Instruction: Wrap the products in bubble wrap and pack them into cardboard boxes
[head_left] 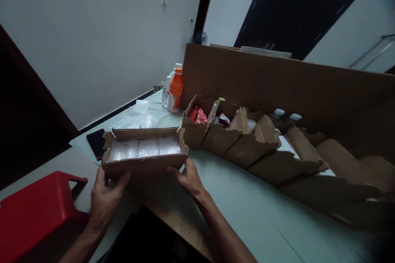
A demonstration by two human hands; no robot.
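Between my two hands is an open cardboard box [148, 164] with rough, torn-looking top edges. Bubble-wrapped contents [145, 148] fill it; what lies under the wrap cannot be made out. My left hand [106, 195] grips the box's near left corner, thumb along the front wall. At the near right corner my right hand [187, 176] holds it the same way, thumb against the front and fingers partly hidden behind the side. The box appears raised above the pale table [212, 189], tilted slightly toward me.
A row of open cardboard bins [212, 144] with mixed items runs along the right, before a tall cardboard panel [262, 78]. An orange bottle [175, 88], loose bubble wrap [135, 119] and a phone [96, 144] lie beyond. A red stool [40, 209] stands at left.
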